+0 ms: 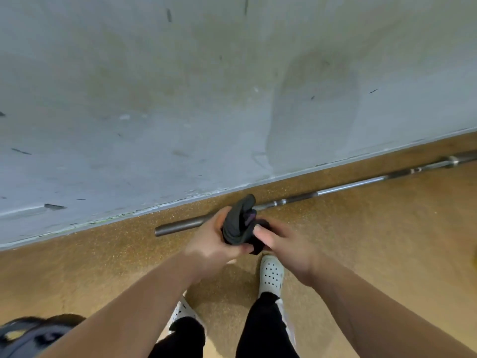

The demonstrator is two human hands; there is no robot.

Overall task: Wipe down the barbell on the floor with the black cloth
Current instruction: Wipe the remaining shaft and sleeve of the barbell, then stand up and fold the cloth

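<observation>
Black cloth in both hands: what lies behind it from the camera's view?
Behind the black cloth held by the left hand and right hand runs the barbell on the floor beside the wall. The cloth and hands hide one stretch of the bar.

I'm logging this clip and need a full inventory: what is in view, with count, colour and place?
barbell: one, grey metal, on the floor along the wall, bare of plates
cloth: one, black, bunched in both hands above the barbell
wall: one, pale grey, scuffed, top of view
floor: one, speckled tan
dark object: one, black and blue, bottom left corner, unclear
shoes: two, white with holes, on the floor
left hand: gripping cloth
right hand: gripping cloth
</observation>
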